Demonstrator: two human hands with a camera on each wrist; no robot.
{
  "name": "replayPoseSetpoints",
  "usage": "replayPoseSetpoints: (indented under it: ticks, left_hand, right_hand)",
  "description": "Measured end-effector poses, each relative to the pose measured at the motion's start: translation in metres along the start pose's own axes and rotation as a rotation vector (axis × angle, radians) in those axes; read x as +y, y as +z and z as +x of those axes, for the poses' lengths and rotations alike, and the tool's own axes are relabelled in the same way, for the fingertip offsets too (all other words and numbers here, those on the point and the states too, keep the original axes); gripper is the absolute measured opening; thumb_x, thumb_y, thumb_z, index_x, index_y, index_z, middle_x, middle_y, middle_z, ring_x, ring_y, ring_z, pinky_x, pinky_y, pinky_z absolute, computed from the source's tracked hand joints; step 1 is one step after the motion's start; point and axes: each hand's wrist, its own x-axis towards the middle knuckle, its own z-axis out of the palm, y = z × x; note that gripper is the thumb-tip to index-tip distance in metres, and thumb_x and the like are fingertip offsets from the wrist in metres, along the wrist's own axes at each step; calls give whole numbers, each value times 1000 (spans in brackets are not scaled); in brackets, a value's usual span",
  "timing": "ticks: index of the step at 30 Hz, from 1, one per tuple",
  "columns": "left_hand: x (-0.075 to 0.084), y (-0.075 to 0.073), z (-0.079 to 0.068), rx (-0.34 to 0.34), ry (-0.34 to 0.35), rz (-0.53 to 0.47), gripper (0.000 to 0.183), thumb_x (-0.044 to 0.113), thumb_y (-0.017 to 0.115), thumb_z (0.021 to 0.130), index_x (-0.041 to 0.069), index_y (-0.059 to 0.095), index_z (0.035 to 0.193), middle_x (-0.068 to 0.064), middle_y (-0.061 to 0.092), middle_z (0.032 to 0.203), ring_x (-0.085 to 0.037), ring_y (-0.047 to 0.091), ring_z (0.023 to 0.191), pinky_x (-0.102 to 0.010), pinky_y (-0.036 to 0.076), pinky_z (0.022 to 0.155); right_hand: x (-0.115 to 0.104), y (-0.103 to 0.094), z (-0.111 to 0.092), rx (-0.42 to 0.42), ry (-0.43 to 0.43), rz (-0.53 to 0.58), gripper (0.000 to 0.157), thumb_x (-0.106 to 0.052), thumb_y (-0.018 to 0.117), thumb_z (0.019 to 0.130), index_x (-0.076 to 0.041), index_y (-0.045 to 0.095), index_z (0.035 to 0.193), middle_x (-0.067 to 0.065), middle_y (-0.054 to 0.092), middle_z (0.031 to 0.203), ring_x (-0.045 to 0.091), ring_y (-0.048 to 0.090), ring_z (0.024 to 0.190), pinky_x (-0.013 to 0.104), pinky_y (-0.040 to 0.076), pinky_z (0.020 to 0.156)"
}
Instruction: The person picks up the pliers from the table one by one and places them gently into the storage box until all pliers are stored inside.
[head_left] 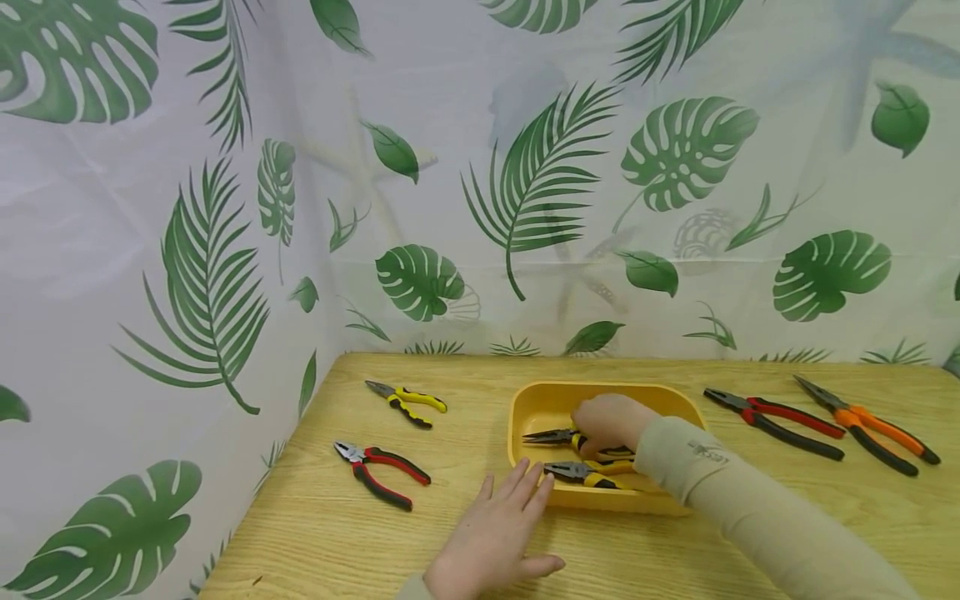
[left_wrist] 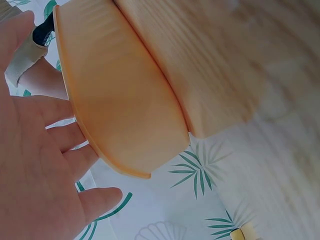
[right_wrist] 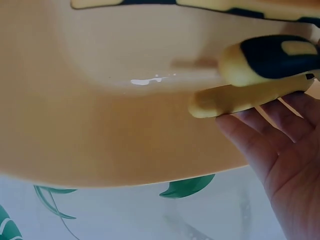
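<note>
My right hand [head_left: 611,423] reaches into a yellow plastic box [head_left: 600,500] and grips long-nose pliers [head_left: 549,437] with yellow-and-black handles. Their jaws point left. In the right wrist view, fingers lie along one plier handle [right_wrist: 235,100], with the other handle just above it. A second pair of pliers [head_left: 573,472], also yellow and black, lies in the box nearer its front wall. My left hand [head_left: 495,533] is spread at the box's front left corner, its fingertips right at the rim. The left wrist view shows straight fingers along that rim [left_wrist: 80,127].
Left of the box lie small yellow-and-black long-nose pliers [head_left: 418,397] and red-and-black pliers [head_left: 386,457]. On the right are larger red-and-black pliers [head_left: 750,408] and orange-and-black long-nose pliers [head_left: 849,415]. A leaf-patterned sheet [head_left: 450,208] hangs behind the wooden table [head_left: 300,542].
</note>
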Motion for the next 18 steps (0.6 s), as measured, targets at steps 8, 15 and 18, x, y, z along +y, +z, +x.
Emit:
replayPoseSetpoints:
  ticks: [8,15,18]
  left_hand:
    - [0,1,-1,12,1,9,82,67,34,81,13,22,142,-7,18,145,-19,10,132,-48,28,96]
    - [1,1,0,8,-3,10,82,67,34,81,13,22,142,-7,18,145,-19,10,132,-48,27,97]
    - [0,1,0,6,-4,7,82,67,34,81,14,22,142,-7,18,145,-19,9,132,-48,27,97]
  right_hand:
    - [-1,4,-1,2,0,-43,29,-30,67,78,-3,62,89,6,60,78,21,59,68,36,48,66]
    - [-1,6,0,9,-4,-48,26,-30,67,78,-6,62,83,3,59,72,17,56,62,33,48,62]
    - [-1,8,2,13,-9,-68,26,-31,67,78,-6,62,82,2,58,71,17,56,62,32,48,62]
